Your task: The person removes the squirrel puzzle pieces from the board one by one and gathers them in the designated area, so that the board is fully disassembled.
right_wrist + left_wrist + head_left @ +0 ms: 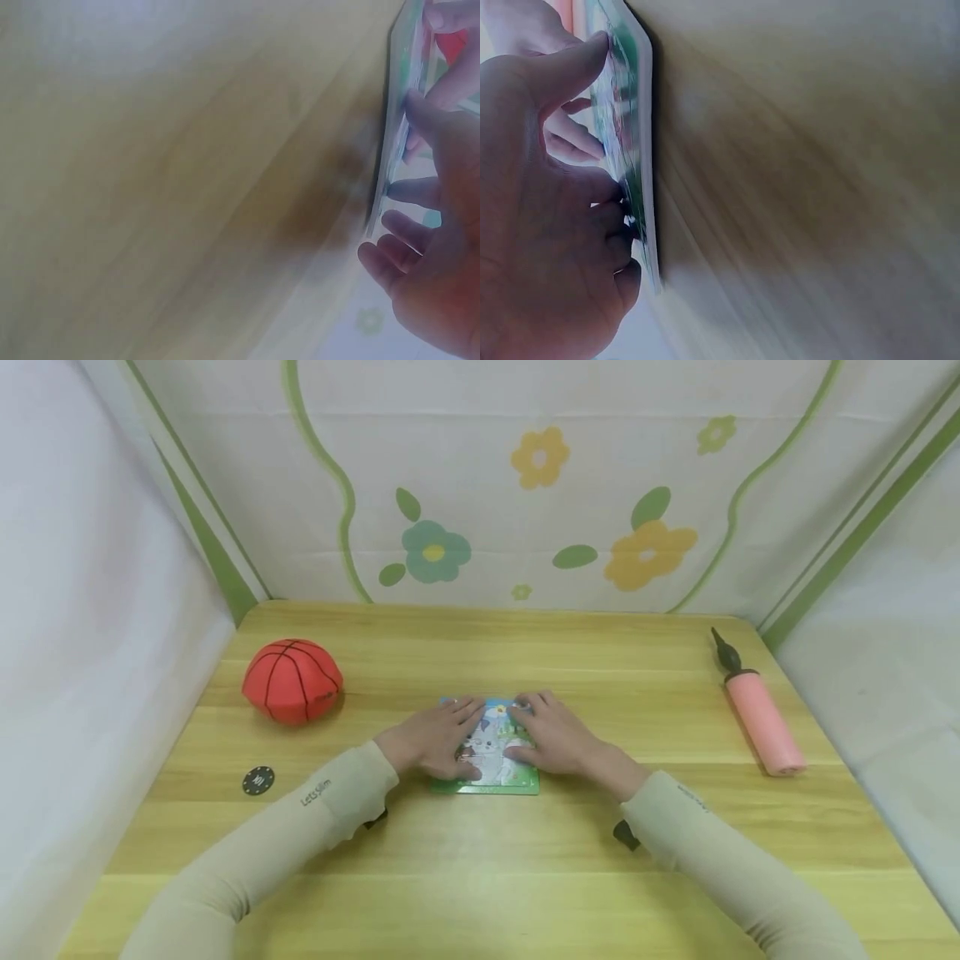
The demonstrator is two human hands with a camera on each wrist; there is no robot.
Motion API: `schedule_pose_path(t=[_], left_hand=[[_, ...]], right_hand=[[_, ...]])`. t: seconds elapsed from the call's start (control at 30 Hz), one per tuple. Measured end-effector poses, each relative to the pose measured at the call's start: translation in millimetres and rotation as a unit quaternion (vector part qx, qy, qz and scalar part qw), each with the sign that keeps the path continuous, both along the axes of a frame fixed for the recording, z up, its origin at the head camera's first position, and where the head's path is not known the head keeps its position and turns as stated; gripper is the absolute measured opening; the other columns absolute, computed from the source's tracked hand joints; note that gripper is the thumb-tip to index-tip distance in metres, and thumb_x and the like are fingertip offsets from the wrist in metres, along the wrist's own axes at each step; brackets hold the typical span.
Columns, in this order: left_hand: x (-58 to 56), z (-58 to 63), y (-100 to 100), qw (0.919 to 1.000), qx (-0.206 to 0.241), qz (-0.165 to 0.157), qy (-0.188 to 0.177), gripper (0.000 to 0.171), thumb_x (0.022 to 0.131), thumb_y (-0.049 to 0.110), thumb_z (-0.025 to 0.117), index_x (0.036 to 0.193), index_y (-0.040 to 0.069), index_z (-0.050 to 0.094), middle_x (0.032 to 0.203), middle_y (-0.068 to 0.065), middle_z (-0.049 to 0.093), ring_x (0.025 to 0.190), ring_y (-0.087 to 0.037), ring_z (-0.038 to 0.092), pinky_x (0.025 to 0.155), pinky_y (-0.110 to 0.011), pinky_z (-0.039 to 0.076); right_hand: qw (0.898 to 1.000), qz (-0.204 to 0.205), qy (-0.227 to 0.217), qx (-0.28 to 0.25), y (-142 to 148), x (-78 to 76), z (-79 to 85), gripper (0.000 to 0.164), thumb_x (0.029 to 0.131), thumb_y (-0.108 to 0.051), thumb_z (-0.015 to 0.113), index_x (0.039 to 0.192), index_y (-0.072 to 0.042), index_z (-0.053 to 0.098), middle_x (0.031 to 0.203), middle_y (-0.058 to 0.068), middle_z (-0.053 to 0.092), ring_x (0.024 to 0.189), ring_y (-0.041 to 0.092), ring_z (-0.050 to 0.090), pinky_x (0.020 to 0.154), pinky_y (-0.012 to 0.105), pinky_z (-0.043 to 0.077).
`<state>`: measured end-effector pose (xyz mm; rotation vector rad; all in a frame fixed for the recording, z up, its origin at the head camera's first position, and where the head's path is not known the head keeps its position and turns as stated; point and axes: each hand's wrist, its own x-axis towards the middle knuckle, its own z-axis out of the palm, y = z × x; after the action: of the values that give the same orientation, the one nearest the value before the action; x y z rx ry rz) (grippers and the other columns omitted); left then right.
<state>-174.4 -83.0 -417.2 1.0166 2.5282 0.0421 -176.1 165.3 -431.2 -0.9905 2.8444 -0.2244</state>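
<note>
A small flat jigsaw puzzle (491, 770) with a green rim and a picture of a pale cartoon animal lies on the wooden table. My left hand (437, 740) rests on its left side, the thumb near the lower part and the fingers toward the top. Over its right side lies my right hand (558, 738), fingertips and thumb on the picture. In the left wrist view, the left hand's fingertips touch the puzzle's (634, 97) face. The right wrist view has the right thumb and index fingertip against the board, other fingers past its edge. Both hands cover parts of the picture.
A partly deflated red toy basketball (292, 682) sits at the left, with a black round chip (258, 781) in front of it. A pink hand pump (763, 722) with a black nozzle lies at the right. Behind the table (480, 877) hangs a flowered curtain (480, 485).
</note>
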Motion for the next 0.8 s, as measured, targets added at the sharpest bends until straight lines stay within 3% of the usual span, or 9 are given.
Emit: schedule_pose_path(t=[0.5, 0.63, 0.8], left_hand=[[25.6, 3.5, -16, 0.9999, -0.009, 0.005, 0.012, 0.105, 0.096, 0.069, 0.053, 0.166, 0.002, 0.013, 0.177, -0.013, 0.005, 0.166, -0.03, 0.01, 0.137, -0.045, 0.016], [29.3, 2.1, -18, 0.9999, -0.002, 0.01, 0.005, 0.102, 0.097, 0.068, 0.053, 0.166, 0.003, 0.014, 0.177, -0.012, 0.006, 0.166, -0.03, 0.011, 0.137, -0.044, 0.016], [31.4, -0.7, -17, 0.9996, 0.001, 0.015, 0.023, 0.088, 0.105, 0.061, 0.041, 0.166, 0.002, 0.017, 0.177, -0.013, 0.009, 0.166, -0.03, 0.013, 0.137, -0.045, 0.018]], right_hand=[[0.997, -0.023, -0.052, -0.051, -27, 10.2, 10.8, 0.066, 0.089, -0.037, 0.081, 0.138, 0.003, 0.061, 0.136, 0.024, 0.061, 0.128, 0.038, 0.05, 0.112, 0.051, 0.047], [0.995, -0.044, -0.073, -0.058, -35, 6.4, 13.2, 0.062, 0.086, -0.032, 0.085, 0.132, 0.004, 0.063, 0.129, 0.023, 0.064, 0.124, 0.038, 0.053, 0.109, 0.051, 0.049], [0.99, -0.062, -0.11, -0.058, -40, -3.8, 15.4, 0.064, 0.081, -0.032, 0.09, 0.126, 0.003, 0.064, 0.122, 0.02, 0.066, 0.118, 0.035, 0.059, 0.105, 0.049, 0.053]])
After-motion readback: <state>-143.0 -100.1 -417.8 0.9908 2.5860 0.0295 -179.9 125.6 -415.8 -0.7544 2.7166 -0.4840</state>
